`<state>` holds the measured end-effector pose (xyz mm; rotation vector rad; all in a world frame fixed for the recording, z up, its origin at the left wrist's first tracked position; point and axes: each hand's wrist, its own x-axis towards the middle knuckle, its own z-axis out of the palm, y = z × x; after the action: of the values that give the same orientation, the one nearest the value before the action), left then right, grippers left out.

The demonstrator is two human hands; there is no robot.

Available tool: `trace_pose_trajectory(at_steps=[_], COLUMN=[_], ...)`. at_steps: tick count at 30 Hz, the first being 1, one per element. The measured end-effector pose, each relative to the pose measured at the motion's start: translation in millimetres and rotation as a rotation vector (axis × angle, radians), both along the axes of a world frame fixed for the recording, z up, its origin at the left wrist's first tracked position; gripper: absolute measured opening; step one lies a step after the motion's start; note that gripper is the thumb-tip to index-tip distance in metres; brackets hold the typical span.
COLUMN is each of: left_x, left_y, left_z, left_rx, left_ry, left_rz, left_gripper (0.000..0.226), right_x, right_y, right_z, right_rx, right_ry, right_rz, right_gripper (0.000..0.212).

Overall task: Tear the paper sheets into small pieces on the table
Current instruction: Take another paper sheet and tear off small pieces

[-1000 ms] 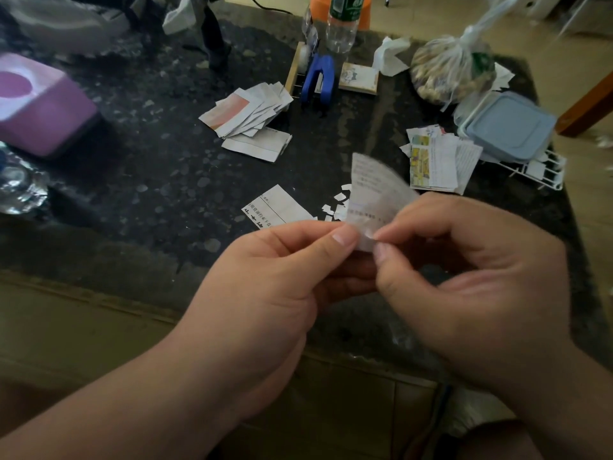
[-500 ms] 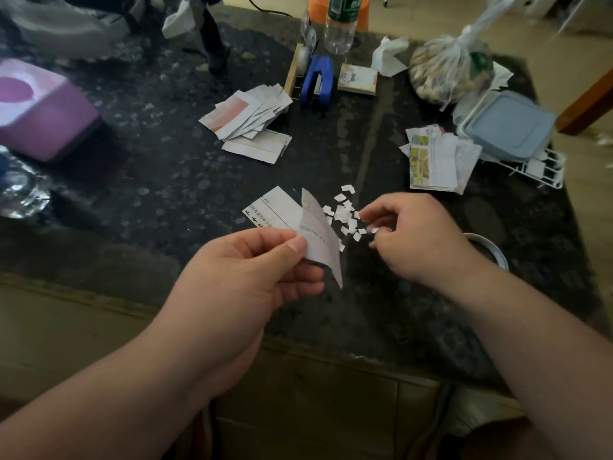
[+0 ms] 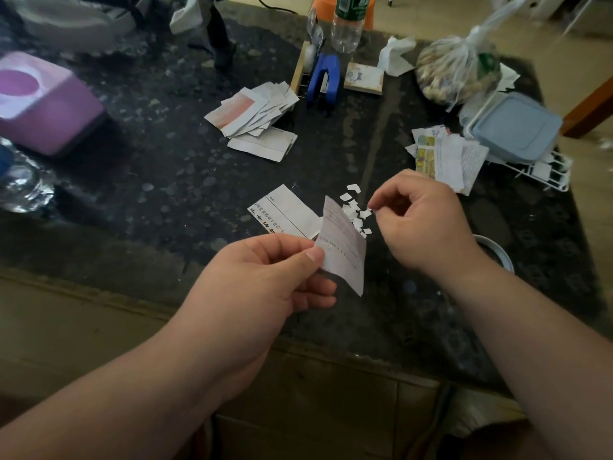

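The left hand [image 3: 265,277] grips a paper slip [image 3: 343,247] by its left edge, thumb on top and fingers curled beneath, holding it on edge above the counter [image 3: 166,180]. The slip's long axis runs from far-left to near-right. The right hand [image 3: 421,224] is the nearer to the slip's free right edge. It hovers just right of it over the pile of small pieces [image 3: 355,215], fingers curled, with thumb and forefinger tips apparently pinching 1 tiny scrap [image 3: 369,210]. The next tear likely needs the right fingers moved left onto that free edge. 1 printed sheet [image 3: 285,210] lies flat just beyond the slip. A far stack [image 3: 255,111] and a right stack [image 3: 447,157] lie untorn. Containers: a lidded blue box [image 3: 515,127], contents hidden, and a tied bag [image 3: 457,71] of nut-like items.
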<state>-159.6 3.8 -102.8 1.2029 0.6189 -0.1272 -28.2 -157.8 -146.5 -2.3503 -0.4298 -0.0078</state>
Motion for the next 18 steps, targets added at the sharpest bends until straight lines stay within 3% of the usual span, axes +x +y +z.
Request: trace_pose_trajectory(at_steps=[7, 10, 15, 18], left_x=[-0.7, 0.4, 0.2, 0.6], left_y=[1.6, 0.8, 2.4, 2.2], left_z=[-0.8, -1.4, -2.1, -2.2], left_rx=[0.016, 0.0, 0.006, 0.002], left_ry=[0.026, 0.035, 0.034, 0.029], left_rz=[-0.021, -0.013, -0.036, -0.04], left_gripper=[0.014, 0.013, 0.015, 0.015], right_x=[5.9, 5.3, -1.4, -2.8], right_y=[2.5, 2.2, 1.0, 0.6], right_z=[-3.6, -5.2, 0.2, 2.3], right_rx=[-0.054, -0.066, 0.13, 0.148], right_ry=[0.215, 0.097, -0.017, -0.029], right_rz=[0.087, 0.162, 0.191, 0.21], right_gripper=[0.027, 0.027, 0.038, 0.024])
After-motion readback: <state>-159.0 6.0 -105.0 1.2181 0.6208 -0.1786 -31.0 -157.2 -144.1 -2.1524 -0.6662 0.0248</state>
